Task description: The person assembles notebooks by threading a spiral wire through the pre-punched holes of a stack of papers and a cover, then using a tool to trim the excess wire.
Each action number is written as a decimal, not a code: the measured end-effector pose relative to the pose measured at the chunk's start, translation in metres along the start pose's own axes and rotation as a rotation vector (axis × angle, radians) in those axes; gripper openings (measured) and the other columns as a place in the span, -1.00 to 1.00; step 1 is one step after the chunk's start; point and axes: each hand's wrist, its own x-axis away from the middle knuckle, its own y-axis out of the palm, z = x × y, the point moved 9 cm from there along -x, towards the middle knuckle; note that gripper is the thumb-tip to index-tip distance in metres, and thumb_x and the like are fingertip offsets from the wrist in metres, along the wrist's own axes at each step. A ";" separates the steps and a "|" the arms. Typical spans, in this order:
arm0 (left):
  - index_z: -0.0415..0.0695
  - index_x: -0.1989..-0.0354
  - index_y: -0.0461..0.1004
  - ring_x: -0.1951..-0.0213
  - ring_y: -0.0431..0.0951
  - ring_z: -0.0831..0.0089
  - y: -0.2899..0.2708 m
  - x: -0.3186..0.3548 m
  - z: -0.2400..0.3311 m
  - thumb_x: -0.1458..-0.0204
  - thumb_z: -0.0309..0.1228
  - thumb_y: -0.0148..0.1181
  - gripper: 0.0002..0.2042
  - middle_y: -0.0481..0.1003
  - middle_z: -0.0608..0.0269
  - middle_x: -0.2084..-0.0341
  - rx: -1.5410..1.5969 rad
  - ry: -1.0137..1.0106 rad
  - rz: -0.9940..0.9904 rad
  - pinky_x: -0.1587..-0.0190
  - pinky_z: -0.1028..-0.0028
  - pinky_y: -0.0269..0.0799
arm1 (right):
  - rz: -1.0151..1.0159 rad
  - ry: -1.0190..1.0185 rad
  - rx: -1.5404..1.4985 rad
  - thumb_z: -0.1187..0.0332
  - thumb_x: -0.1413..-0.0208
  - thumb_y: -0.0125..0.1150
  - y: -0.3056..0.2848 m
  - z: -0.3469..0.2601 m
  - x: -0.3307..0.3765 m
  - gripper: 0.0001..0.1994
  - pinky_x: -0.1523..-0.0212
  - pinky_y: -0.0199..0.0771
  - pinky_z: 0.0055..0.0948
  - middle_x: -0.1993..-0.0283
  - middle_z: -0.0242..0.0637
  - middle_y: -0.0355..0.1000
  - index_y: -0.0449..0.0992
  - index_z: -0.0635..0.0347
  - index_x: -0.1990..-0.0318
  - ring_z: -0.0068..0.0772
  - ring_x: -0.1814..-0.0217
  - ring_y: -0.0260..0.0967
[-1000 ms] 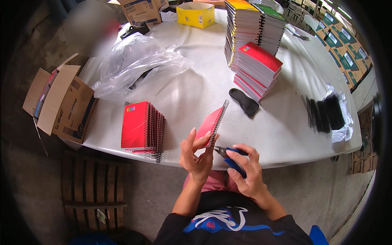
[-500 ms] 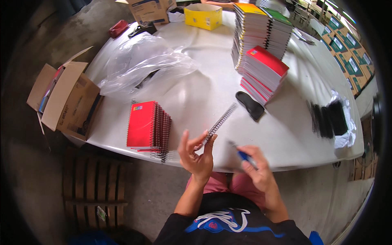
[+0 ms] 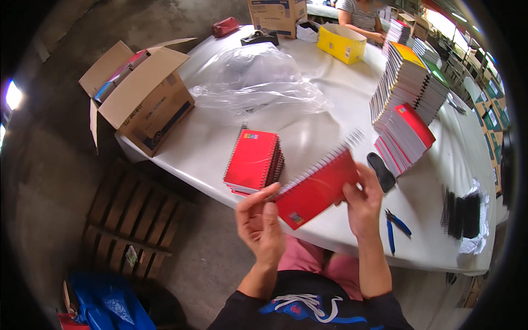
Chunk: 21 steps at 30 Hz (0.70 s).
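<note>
I hold a red spiral-bound notebook (image 3: 319, 187) tilted in front of me, its wire spine along the upper edge. My left hand (image 3: 263, 225) grips its lower left corner and my right hand (image 3: 363, 204) grips its right end. A small stack of finished red notebooks (image 3: 254, 160) lies on the white table (image 3: 220, 126) just beyond my left hand. Blue-handled pliers (image 3: 394, 226) lie on the table beside my right wrist.
Tall piles of notebooks (image 3: 410, 104) and a black object (image 3: 380, 171) stand right. Black wire spirals (image 3: 463, 214) lie far right. Clear plastic wrap (image 3: 258, 77), an open cardboard box (image 3: 140, 93), a yellow box (image 3: 341, 43), a person (image 3: 357, 14) behind. Wooden pallet (image 3: 132, 220) on the floor.
My right hand has put the blue pliers down on the table and now holds the notebook's right end. The notebook has swung from edge-on to showing its red cover.
</note>
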 end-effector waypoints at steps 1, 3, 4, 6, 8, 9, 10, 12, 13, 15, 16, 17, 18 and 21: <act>-0.24 -0.02 0.24 -0.02 0.43 0.37 -0.005 -0.010 0.018 -0.15 -0.61 -0.06 -0.74 0.42 -0.07 0.07 -0.106 0.102 -0.019 -0.10 0.40 0.34 | -0.014 0.001 -0.034 0.57 -0.02 0.20 0.022 -0.007 -0.018 -0.59 0.49 0.41 -0.62 0.26 -0.24 0.43 0.34 0.24 -0.06 -0.56 0.36 0.41; -0.27 0.01 0.26 0.00 0.44 0.38 -0.023 -0.026 0.028 -0.12 -0.61 0.00 -0.74 0.44 -0.02 0.08 -0.262 0.132 0.055 -0.10 0.43 0.32 | -0.114 0.030 -0.030 0.52 -0.01 0.24 0.056 -0.001 -0.050 -0.64 0.47 0.41 -0.61 0.24 -0.23 0.43 0.40 0.24 -0.01 -0.57 0.38 0.40; -0.29 0.03 0.27 0.00 0.44 0.37 -0.039 -0.034 0.028 -0.10 -0.63 0.03 -0.75 0.43 -0.03 0.06 -0.348 0.139 0.107 -0.10 0.42 0.32 | -0.170 0.019 0.010 0.49 0.00 0.26 0.079 0.002 -0.066 -0.66 0.48 0.41 -0.60 0.26 -0.25 0.43 0.43 0.23 0.02 -0.58 0.40 0.39; -0.31 0.02 0.28 0.04 0.45 0.40 -0.063 -0.045 0.015 -0.09 -0.58 0.08 -0.72 0.43 0.00 0.08 -0.536 0.137 0.184 -0.07 0.42 0.31 | -0.252 0.004 0.221 0.42 0.01 0.29 0.101 0.020 -0.091 -0.68 0.42 0.42 -0.52 0.26 -0.25 0.43 0.48 0.21 0.06 -0.54 0.37 0.38; -0.28 -0.04 0.27 0.06 0.45 0.39 -0.083 -0.051 -0.016 -0.12 -0.51 0.07 -0.69 0.43 0.02 0.09 -0.739 0.050 0.119 -0.05 0.41 0.31 | -0.315 0.007 0.547 0.33 0.00 0.30 0.110 0.051 -0.107 -0.67 0.25 0.45 -0.40 0.21 -0.20 0.41 0.49 0.19 0.06 -0.45 0.27 0.38; -0.27 -0.06 0.26 0.07 0.45 0.39 -0.092 -0.055 -0.030 -0.13 -0.48 0.07 -0.67 0.43 0.03 0.10 -0.838 0.010 0.088 -0.05 0.40 0.30 | -0.282 -0.100 0.693 0.27 0.00 0.29 0.111 0.055 -0.108 -0.66 0.14 0.39 -0.36 0.16 -0.16 0.39 0.50 0.18 0.06 -0.40 0.19 0.36; -0.29 -0.08 0.27 0.08 0.44 0.42 -0.105 -0.052 -0.041 -0.18 -0.46 -0.01 -0.69 0.44 0.10 0.13 -0.766 -0.034 0.156 -0.08 0.44 0.27 | -0.244 -0.207 0.839 0.21 -0.01 0.28 0.110 0.058 -0.103 -0.64 0.03 0.33 -0.32 0.11 -0.12 0.37 0.50 0.17 0.06 -0.36 0.11 0.33; -0.30 -0.03 0.33 0.07 0.43 0.37 -0.106 -0.049 -0.046 -0.20 -0.34 -0.03 -0.68 0.43 0.07 0.11 -0.486 -0.069 0.236 -0.07 0.41 0.26 | -0.205 -0.108 0.784 0.02 -0.08 0.16 0.107 0.066 -0.097 -0.57 -0.24 0.05 -0.31 -0.08 -0.03 0.27 0.50 0.16 0.05 -0.24 -0.15 0.18; -0.30 0.00 0.36 0.07 0.43 0.35 -0.106 -0.048 -0.047 -0.21 -0.28 -0.04 -0.67 0.43 0.05 0.10 -0.346 -0.087 0.273 -0.07 0.39 0.25 | -0.195 -0.085 0.631 0.00 -0.10 0.13 0.109 0.073 -0.104 -0.55 -0.24 0.06 -0.32 -0.09 -0.04 0.26 0.49 0.17 0.04 -0.23 -0.15 0.19; -0.36 0.05 0.38 0.08 0.43 0.36 -0.093 -0.055 -0.049 -0.27 -0.15 -0.23 -0.55 0.43 0.03 0.13 -0.453 -0.029 0.286 -0.05 0.42 0.26 | -0.146 -0.031 0.335 -0.03 -0.13 0.06 0.098 0.098 -0.121 -0.52 -0.23 0.07 -0.35 -0.12 -0.05 0.25 0.48 0.19 0.03 -0.22 -0.16 0.19; -0.37 0.05 0.37 0.11 0.44 0.37 -0.093 -0.057 -0.059 -0.28 -0.12 -0.29 -0.52 0.43 0.02 0.14 -0.466 -0.029 0.276 -0.01 0.43 0.29 | -0.115 -0.080 0.325 -0.06 -0.18 -0.03 0.097 0.105 -0.126 -0.50 -0.11 0.21 -0.40 0.05 -0.13 0.39 0.50 0.25 0.10 -0.29 -0.01 0.30; -0.38 0.06 0.36 0.14 0.46 0.38 -0.097 -0.060 -0.064 -0.29 -0.10 -0.34 -0.48 0.43 0.01 0.16 -0.488 -0.017 0.270 0.02 0.44 0.31 | -0.121 -0.044 0.274 -0.07 -0.19 -0.05 0.103 0.118 -0.124 -0.50 -0.04 0.25 -0.44 0.14 -0.17 0.42 0.51 0.26 0.13 -0.34 0.07 0.33; -0.40 0.10 0.38 0.15 0.47 0.36 -0.093 -0.062 -0.067 -0.28 -0.06 -0.38 -0.44 0.45 0.00 0.21 -0.518 -0.006 0.266 0.01 0.41 0.33 | -0.120 -0.020 0.225 -0.07 -0.20 -0.06 0.107 0.123 -0.120 -0.49 0.03 0.29 -0.47 0.23 -0.21 0.45 0.52 0.27 0.17 -0.38 0.14 0.35; -0.39 0.14 0.39 0.15 0.48 0.32 -0.094 -0.059 -0.076 -0.28 -0.05 -0.38 -0.43 0.46 -0.02 0.24 -0.347 -0.061 0.306 0.00 0.38 0.36 | -0.022 -0.018 0.112 -0.09 -0.25 -0.21 0.106 0.129 -0.113 -0.43 0.22 0.33 -0.57 0.46 -0.33 0.47 0.55 0.28 0.28 -0.52 0.33 0.36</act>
